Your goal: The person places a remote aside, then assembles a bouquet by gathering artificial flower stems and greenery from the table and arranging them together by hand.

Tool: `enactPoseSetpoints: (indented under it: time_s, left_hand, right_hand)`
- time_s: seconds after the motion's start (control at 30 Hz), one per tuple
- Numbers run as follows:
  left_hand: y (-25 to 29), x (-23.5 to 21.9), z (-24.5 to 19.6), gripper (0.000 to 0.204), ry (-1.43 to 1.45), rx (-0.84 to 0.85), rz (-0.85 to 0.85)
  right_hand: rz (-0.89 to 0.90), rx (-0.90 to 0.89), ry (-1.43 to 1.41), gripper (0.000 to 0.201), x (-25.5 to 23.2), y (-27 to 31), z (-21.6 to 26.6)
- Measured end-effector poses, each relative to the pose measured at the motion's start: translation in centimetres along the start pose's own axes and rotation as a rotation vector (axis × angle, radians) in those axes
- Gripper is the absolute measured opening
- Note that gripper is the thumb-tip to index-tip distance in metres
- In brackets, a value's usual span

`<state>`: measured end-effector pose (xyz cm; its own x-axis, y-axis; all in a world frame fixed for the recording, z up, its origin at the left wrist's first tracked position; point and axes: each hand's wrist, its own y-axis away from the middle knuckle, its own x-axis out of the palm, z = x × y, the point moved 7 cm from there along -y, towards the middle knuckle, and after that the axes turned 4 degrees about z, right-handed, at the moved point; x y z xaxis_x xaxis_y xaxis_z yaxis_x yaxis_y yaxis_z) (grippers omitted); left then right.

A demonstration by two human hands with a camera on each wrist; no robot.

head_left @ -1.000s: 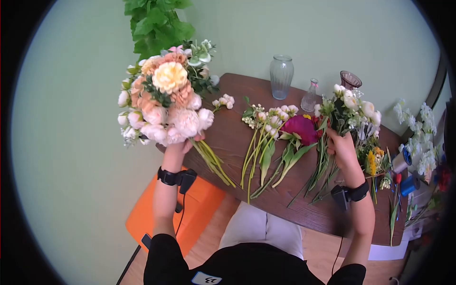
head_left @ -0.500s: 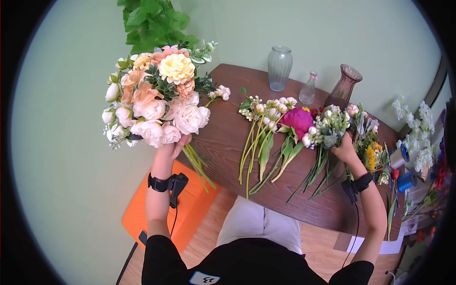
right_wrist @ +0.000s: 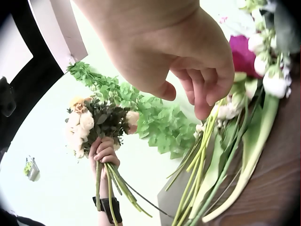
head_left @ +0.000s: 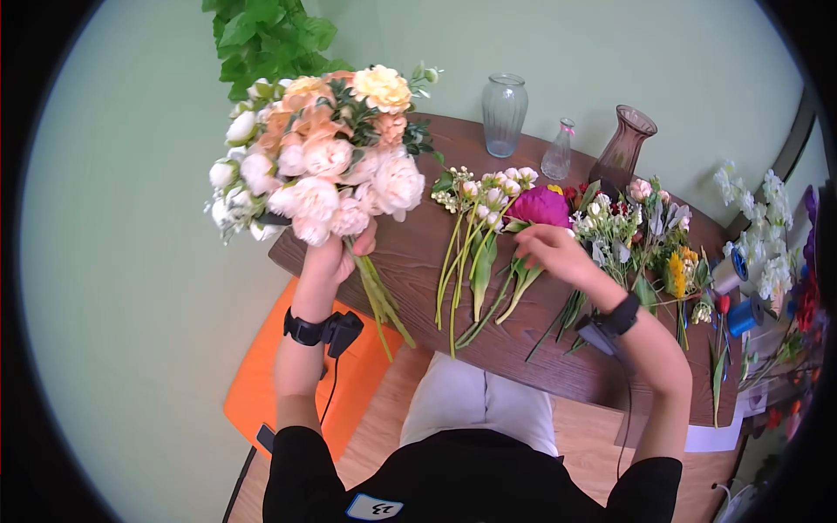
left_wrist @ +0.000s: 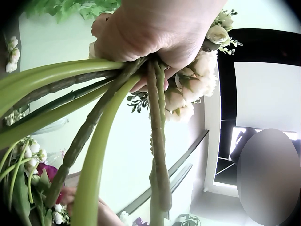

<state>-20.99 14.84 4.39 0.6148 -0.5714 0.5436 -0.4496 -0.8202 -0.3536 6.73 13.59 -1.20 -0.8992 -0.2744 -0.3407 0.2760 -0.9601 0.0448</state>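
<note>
In the head view, my left hand (head_left: 336,254) grips the stems (head_left: 380,301) of a large bouquet (head_left: 327,157) of pink, peach and cream flowers, held up at the table's left end. The left wrist view shows that hand (left_wrist: 155,33) wrapped round several thick green stems (left_wrist: 101,136). My right hand (head_left: 558,253) is above the table beside the magenta peony (head_left: 539,207), its fingers loosely bent and holding nothing. In the right wrist view this hand (right_wrist: 174,61) hangs over white-budded stems (right_wrist: 202,155), with space between thumb and fingers.
A clear vase (head_left: 505,113), a small glass bottle (head_left: 557,150) and a purple vase (head_left: 622,148) stand along the back of the brown table (head_left: 392,253). Mixed flowers lie at the right, near blue (head_left: 746,315) and white spools (head_left: 729,272). An orange seat (head_left: 261,375) is below left.
My right hand has let go of the white flower bunch at the right and moved left toward the peony. The bouquet in my left hand has swung left, then back right.
</note>
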Motion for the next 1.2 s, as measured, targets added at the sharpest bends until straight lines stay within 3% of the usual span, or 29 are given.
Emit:
enactPoseSetpoints:
  time_s: [0.07, 0.13, 0.23, 0.33, 0.43, 0.5, 0.53, 0.57, 0.63, 0.67, 0.7, 0.77, 0.87, 0.9, 0.93, 0.97, 1.03, 1.1, 1.2]
  left_hand:
    - [-0.6, 0.5, 0.9, 0.013, -0.047, -0.070, -0.036]
    - [-0.9, 1.3, 1.5, 0.016, -0.023, -0.124, -0.121]
    - [-1.4, 1.1, 2.6, 0.017, 0.038, -0.183, -0.116]
    - [-1.2, 1.1, 2.8, 0.021, 0.057, -0.215, -0.129]
    - [-0.9, 1.0, 3.0, 0.022, 0.092, -0.224, -0.086]
    - [-0.9, 1.3, 2.6, 0.023, 0.100, -0.188, 0.012]
    - [-1.0, 1.5, 2.3, 0.028, 0.081, -0.146, 0.148]
    - [-1.1, 0.8, 2.4, 0.028, 0.079, -0.144, 0.150]
    - [-1.3, 0.2, 2.5, 0.034, 0.119, -0.149, 0.220]
    - [-1.5, -0.4, 2.5, 0.041, 0.104, -0.104, 0.128]
    - [-1.9, 0.9, 2.2, 0.041, 0.101, -0.105, 0.129]
    - [-2.5, 4.0, 0.6, 0.039, 0.089, -0.015, 0.218]
    - [-2.2, 3.4, 1.1, 0.038, 0.082, -0.009, 0.209]
    - [-12.7, 5.6, -0.8, 0.038, 0.079, -0.006, 0.203]
    - [-1.7, 2.8, 1.3, 0.038, 0.077, -0.002, 0.196]
    - [-14.1, 4.9, -0.8, 0.038, 0.075, 0.002, 0.188]
    - [-13.6, 4.0, -0.5, 0.037, 0.072, 0.012, 0.168]
    - [-11.6, 2.9, 0.5, 0.037, 0.071, 0.020, 0.146]
    - [-12.9, 1.5, -0.2, 0.037, 0.070, 0.029, 0.117]
  right_hand:
    - [0.013, 0.049, 0.004, 0.027, 2.0, -1.2, 0.2]
    - [0.038, 0.333, -0.103, 0.028, 3.6, -2.7, -2.2]
    - [0.062, 0.418, -0.159, 0.029, 5.2, -4.4, -3.6]
    - [0.032, 0.342, -0.258, 0.023, 5.8, -6.0, -5.3]
    - [-0.009, 0.259, -0.375, 0.015, 6.0, -5.8, -4.1]
    - [-0.112, 0.081, -0.479, 0.014, 5.3, -5.0, -2.0]
    - [-0.132, 0.029, -0.498, 0.013, 5.3, -4.8, -1.3]
    - [-0.133, 0.025, -0.497, 0.013, 5.4, -4.5, -0.6]
    - [-0.177, -0.197, -0.447, 0.014, 4.9, -3.4, 2.6]
    - [-0.184, -0.259, -0.411, 0.014, 4.8, -3.0, 3.9]
    - [-0.185, -0.261, -0.413, 0.014, 5.1, -2.6, 4.7]
    - [-0.227, -0.453, -0.326, 0.011, 5.3, -1.4, 7.3]
    - [-0.252, -0.519, -0.136, 0.011, 6.2, -0.9, 7.7]
    - [-0.269, -0.575, -0.037, 0.011, 6.5, -0.6, 8.0]
    - [-0.247, -0.536, -0.016, 0.010, 6.9, -0.4, 7.9]
    - [-0.248, -0.538, -0.017, 0.010, 7.0, -0.2, 7.8]
    - [-0.269, -0.590, 0.121, 0.009, 7.5, 0.3, 7.9]
    - [-0.262, -0.587, 0.100, 0.010, 7.9, 0.5, 7.7]
    - [-0.272, -0.545, 0.077, 0.012, 8.0, 0.6, 7.4]
